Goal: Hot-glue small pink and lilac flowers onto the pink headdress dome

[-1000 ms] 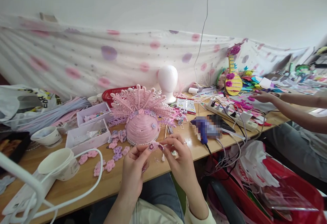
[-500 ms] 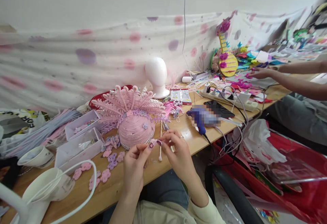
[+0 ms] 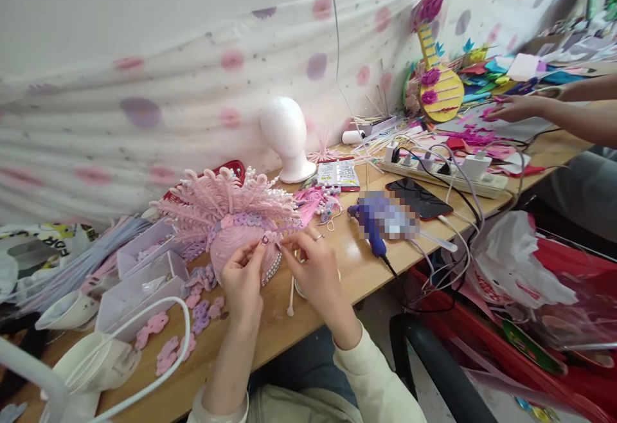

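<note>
Pinching a pink piece, left hand and right hand meet above the near edge of the tabletop, partly hiding the headdress.

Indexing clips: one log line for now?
left hand: pinches small pink piece | right hand: same | beyond: pink headpiece, white head form

Table: smooth wood, slightly glossy; foam head: matt white; headpiece: fuzzy yarn-like; phone: glossy black; bag: crinkly, probably thin plastic
</note>
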`<state>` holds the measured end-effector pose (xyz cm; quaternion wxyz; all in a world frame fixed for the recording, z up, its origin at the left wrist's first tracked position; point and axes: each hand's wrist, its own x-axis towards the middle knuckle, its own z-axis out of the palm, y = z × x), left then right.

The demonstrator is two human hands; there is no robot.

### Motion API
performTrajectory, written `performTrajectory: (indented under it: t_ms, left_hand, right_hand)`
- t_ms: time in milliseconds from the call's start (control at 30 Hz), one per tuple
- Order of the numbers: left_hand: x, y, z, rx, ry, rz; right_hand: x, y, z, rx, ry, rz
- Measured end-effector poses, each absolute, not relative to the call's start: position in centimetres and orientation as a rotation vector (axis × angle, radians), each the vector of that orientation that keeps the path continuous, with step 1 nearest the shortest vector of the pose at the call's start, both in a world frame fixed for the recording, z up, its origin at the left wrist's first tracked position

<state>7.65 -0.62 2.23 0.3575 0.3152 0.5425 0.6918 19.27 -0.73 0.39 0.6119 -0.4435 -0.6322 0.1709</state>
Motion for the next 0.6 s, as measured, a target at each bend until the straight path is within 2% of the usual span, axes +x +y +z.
performTrajectory:
  t_ms: [267,467,600]
  left_hand:
    - [9.1,-1.0,2.5,0.611,1.218,1.736]
    - [9.8,-1.5,4.1,0.182,1.054,1.512]
    - [10.4,-1.8,4.2,0.119,1.036,1.509]
  right_hand:
    - [18.1,-1.3,-1.0,-1.042,-1.304,0.265]
    - [18.3,-1.6,-1.7,-1.046,-1.436,-0.125]
    - [18.1,-1.3,-2.0,-1.004,-1.477,-0.204]
